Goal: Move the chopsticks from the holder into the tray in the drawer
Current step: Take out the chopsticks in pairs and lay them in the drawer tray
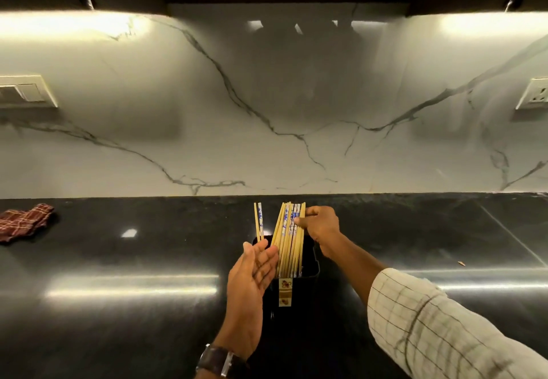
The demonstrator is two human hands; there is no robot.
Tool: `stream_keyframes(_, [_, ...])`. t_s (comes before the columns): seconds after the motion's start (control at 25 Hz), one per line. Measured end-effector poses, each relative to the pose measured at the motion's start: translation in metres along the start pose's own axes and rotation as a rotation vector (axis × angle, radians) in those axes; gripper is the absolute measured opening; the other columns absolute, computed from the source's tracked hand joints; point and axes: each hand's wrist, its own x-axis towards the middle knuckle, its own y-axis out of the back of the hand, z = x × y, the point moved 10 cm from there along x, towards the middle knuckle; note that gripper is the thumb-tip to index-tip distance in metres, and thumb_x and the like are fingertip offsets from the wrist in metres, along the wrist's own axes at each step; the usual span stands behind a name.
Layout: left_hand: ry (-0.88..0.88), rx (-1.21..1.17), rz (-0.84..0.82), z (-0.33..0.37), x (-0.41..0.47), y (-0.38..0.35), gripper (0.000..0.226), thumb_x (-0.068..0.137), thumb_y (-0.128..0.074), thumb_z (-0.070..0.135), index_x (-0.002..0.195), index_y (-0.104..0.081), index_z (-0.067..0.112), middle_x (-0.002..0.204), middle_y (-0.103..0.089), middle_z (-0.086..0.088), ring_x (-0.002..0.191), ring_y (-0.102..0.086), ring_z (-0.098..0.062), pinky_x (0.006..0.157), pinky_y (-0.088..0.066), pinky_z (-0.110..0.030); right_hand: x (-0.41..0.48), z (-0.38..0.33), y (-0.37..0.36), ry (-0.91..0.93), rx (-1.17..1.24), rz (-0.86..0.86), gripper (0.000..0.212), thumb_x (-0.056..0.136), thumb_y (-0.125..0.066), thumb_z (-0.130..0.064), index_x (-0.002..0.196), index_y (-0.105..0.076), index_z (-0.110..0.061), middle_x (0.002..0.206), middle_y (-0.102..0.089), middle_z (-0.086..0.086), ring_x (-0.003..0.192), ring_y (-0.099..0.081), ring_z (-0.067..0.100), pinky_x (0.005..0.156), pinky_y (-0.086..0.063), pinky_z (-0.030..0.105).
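Right hand [320,225] pinches the chopsticks [289,239] bundled in the black holder [310,263] — left hand [252,277] open beside it.

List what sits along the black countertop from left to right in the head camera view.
Plaid cloth → two separate chopsticks → left hand → main chopstick bundle in the black holder → right hand → small brown speck.

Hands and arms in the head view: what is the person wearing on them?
The left hand is bare, with a dark-strapped wristwatch that has a metal case at the wrist. The right hand is bare too; its forearm shows, and a pale checked sleeve with thin dark lines is rolled back. No gloves or rings visible.
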Motion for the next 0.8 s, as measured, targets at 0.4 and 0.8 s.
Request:
stream_keyframes(0.4, [0.033,0.002,0.046,-0.013,0.001,0.012,0.045,0.106,-0.043,0.042,0.124,-0.068,0.009,0.114,-0.079,-0.011,0.108,-0.075,-0.021,0.103,-0.051,-0.042,-0.021,-0.025,0.030,0.179,-0.075,0.160,0.022,0.098,-0.068,-0.010,0.079,-0.067,-0.020,0.092,-0.077,0.005,0.083,-0.077,0.015,0.080,-0.066,0.037])
stream_keyframes(0.8, [-0.364,0.268,-0.039,0.040,-0.033,-0.021,0.021,0.101,-0.058,0.015,0.108,-0.077,0.024,0.110,-0.079,0.001,0.101,-0.075,-0.010,0.078,-0.059,-0.020,-0.130,-0.119,0.101,0.585,0.214,0.287,0.016,0.093,-0.074,-0.014,0.108,-0.074,-0.015,0.099,-0.080,0.001,0.088,-0.080,0.010,0.084,-0.065,0.031])
